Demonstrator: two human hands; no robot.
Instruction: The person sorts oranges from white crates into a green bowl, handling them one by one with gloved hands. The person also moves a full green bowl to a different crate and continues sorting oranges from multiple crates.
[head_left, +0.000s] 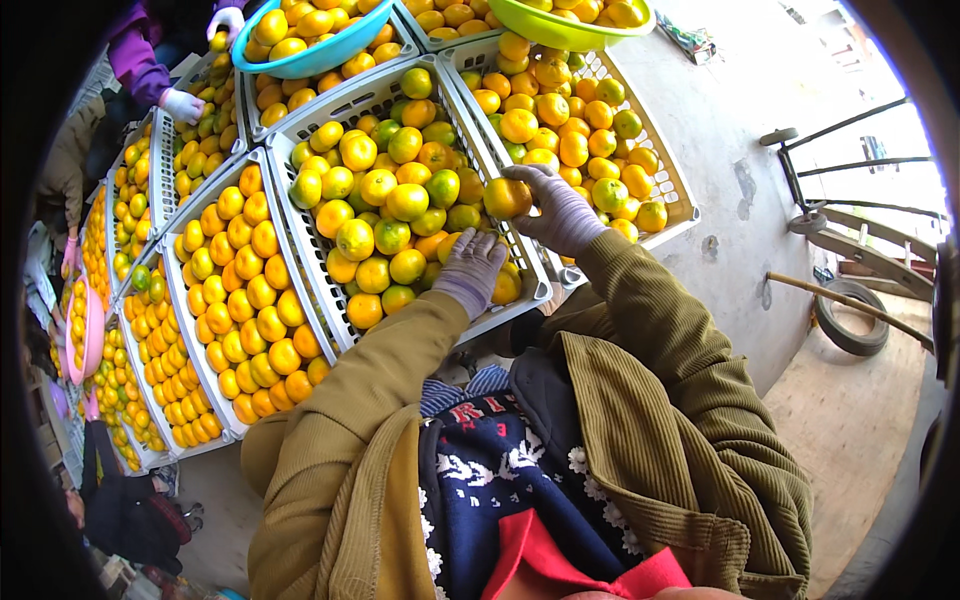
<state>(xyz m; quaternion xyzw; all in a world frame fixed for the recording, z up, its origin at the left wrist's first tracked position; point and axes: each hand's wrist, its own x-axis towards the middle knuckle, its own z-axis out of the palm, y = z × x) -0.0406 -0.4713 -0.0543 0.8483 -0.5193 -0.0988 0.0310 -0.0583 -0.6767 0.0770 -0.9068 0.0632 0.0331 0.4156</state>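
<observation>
My right hand (556, 208), in a pale knitted glove, grips an orange mandarin (508, 198) over the right rim of a white plastic crate (535, 294). My left hand (471, 274), gloved too, lies palm down on the fruit in the near right corner of that crate. What is under its palm is hidden. Green and yellow-orange mandarins (407, 201) fill the crate in a loose heap. Beyond my right hand stands a second crate (679, 191) of mixed mandarins (574, 148).
To the left, a crate (259, 166) holds orange mandarins in rows. A blue basin (300, 66) and a lime-green basin (577, 34) sit on the far crates. A co-worker's gloved hand (182, 105) reaches into another crate. A tire (853, 319) and a wooden pole (847, 304) lie right.
</observation>
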